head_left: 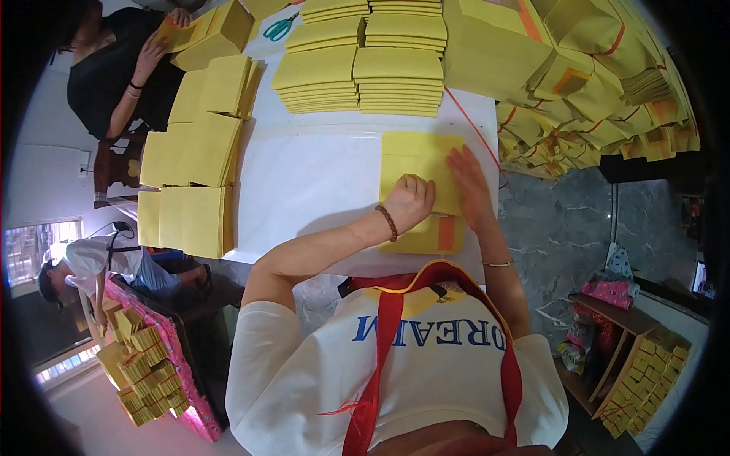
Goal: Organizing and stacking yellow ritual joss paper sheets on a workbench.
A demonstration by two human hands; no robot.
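Note:
A yellow paper sheet (418,156) lies on the white table (312,190) in front of me, on top of a small yellow stack with an orange stripe (445,234). My left hand (411,199), with a bead bracelet on the wrist, is curled and pinches the sheet's near part. My right hand (468,182) rests flat on the sheet's right side, fingers stretched out and pressing down. The two hands almost touch.
Stacks of yellow paper (357,72) fill the far side and the left edge (190,152) of the table. Teal scissors (281,27) lie at the back. Bundles tied with orange bands (593,83) pile up on the right. A person in black (114,68) sits far left; another person (84,266) bends over bundles lower left.

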